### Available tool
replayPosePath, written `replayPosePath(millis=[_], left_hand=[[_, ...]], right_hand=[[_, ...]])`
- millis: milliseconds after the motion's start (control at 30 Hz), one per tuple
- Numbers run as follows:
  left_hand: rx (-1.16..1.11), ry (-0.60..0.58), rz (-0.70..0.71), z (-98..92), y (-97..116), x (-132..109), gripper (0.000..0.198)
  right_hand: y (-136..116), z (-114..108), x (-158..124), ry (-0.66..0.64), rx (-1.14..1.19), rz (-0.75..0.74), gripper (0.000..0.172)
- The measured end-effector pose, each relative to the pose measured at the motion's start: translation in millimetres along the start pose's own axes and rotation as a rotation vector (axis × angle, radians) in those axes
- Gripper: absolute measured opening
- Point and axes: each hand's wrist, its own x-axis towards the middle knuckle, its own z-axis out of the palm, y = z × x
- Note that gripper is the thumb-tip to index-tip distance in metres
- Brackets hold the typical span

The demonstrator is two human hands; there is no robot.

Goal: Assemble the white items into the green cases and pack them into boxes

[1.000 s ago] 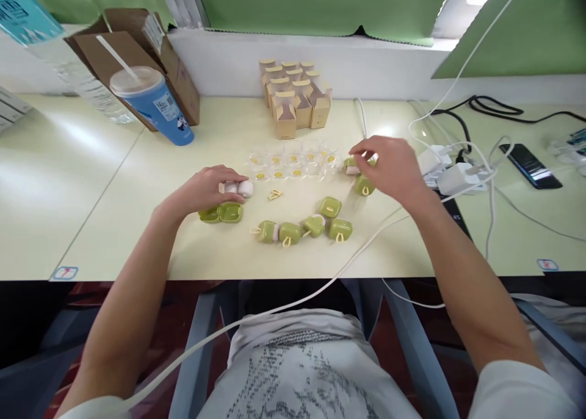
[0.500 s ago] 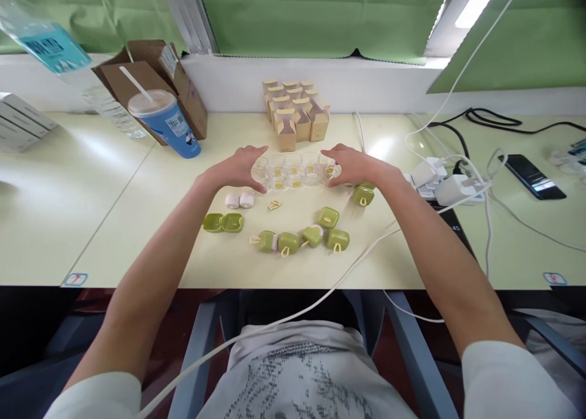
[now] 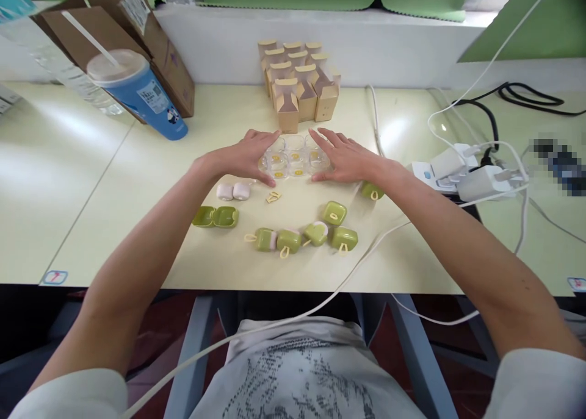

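Note:
A cluster of small clear plastic containers (image 3: 296,157), several with a round yellow mark, sits on the table between my hands. My left hand (image 3: 251,157) curves around the cluster's left side, thumb and fingers apart. At the right side my right hand (image 3: 341,157) is spread in the same way, its fingertips over the outer containers. Closer to me are small yellow loops (image 3: 273,196), two white rounded pieces (image 3: 233,191) and an opened green case (image 3: 215,216). Several green cases with loops, one of them heart-shaped (image 3: 315,233), lie in front. Another green case (image 3: 373,190) is partly under my right wrist.
Several small open cardboard boxes (image 3: 297,93) stand against the wall. On the left are a blue cup with a straw (image 3: 141,96), a brown carton (image 3: 169,53) and a bottle. A power strip with white chargers (image 3: 485,181) is at right. A white cable (image 3: 293,315) crosses in front of me.
My hands have come closer together, and the row of clear containers between them is narrower. The camera view has tilted down and moved nearer to the table.

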Motion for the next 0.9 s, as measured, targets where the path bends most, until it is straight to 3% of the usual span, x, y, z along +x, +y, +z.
replayPosePath(millis=[133, 333, 500, 667, 800, 900], left_hand=[[-0.013, -0.001, 0.016, 5.2, 1.0, 6.6, 0.131], [-0.047, -0.026, 0.089, 3.2, -2.5, -5.2, 0.128], [-0.047, -0.017, 0.039, -1.7, 6.9, -12.2, 0.132], [-0.020, 0.015, 0.113, -3.5, 24.4, 3.4, 0.136], [-0.049, -0.011, 0.169, 3.1, 34.6, 16.6, 0.133], [-0.033, -0.040, 0.171, 3.5, 37.1, 13.7, 0.127]], right_hand=[[-14.9, -3.7, -3.2, 0.019, -0.032, -0.020, 0.115], [-27.6, -4.4, -14.8, 0.008, -0.059, 0.035, 0.119], [-30.6, -2.2, -13.0, 0.021, -0.075, -0.011, 0.121], [-27.6, -2.3, -2.7, 0.008, -0.058, -0.111, 0.128], [-31.1, -2.6, -2.5, 0.019, -0.073, -0.111, 0.124], [-34.0, -2.9, -7.4, 0.010, -0.068, -0.116, 0.121]])
